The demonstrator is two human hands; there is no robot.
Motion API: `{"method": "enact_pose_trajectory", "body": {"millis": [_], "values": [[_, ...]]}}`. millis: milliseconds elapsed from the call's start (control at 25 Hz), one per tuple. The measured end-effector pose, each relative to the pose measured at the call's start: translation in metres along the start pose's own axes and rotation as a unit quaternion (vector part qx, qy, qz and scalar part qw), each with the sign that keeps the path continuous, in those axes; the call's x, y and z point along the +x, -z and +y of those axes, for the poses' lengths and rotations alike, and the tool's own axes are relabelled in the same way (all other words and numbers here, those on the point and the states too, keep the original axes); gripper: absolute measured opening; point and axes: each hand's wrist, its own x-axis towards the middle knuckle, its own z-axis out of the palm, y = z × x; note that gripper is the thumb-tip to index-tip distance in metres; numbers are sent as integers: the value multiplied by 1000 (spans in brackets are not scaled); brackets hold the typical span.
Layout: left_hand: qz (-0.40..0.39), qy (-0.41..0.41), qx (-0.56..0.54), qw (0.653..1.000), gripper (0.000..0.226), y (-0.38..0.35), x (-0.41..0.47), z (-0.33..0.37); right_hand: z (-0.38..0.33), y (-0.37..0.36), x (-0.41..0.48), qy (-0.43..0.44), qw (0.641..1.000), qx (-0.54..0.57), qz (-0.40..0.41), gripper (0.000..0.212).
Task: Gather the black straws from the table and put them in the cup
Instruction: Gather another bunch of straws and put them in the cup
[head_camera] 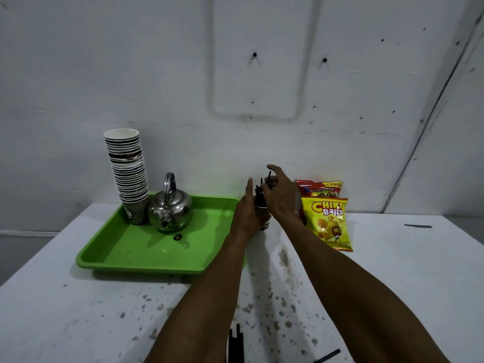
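Note:
A brown paper cup [262, 210] stands on the white table between my two hands, right of the green tray. Several black straws [259, 191] stick up out of it. My left hand [245, 213] wraps around the cup's left side. My right hand [280, 195] hovers over the cup's rim, and its fingertips pinch one black straw [269, 176] that points upward. More black straws [235, 344] lie at the table's near edge, and one single straw [328, 356] lies at the bottom right.
A green tray [146, 254] on the left holds a tall stack of paper cups [128, 171] and a steel kettle [170, 208]. Two snack bags [327, 221] lean by the wall, right of the cup. A dark mark [417, 226] lies far right.

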Motion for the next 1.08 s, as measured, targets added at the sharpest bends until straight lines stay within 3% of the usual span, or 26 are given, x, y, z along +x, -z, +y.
{"method": "enact_pose_trajectory", "body": {"millis": [120,280,400,560,880,1080], "values": [[-2,12,-20,1000,107,3,-6,6,0,0,-1,19,999,-47,-10,29],[3,4,8,1000,104,9,-14,13,-3,4,-8,41,994,-100,-34,26],[0,-4,49,999,114,11,-23,15,-8,13,-16,52,994,-93,5,21],[-10,18,60,998,108,16,-41,20,-11,23,-34,39,993,-110,34,15],[-37,-15,78,996,92,31,-112,42,-23,55,-95,36,988,-138,-56,13],[-65,3,116,991,88,37,-169,60,-29,80,-141,16,966,-201,-165,17]]}}
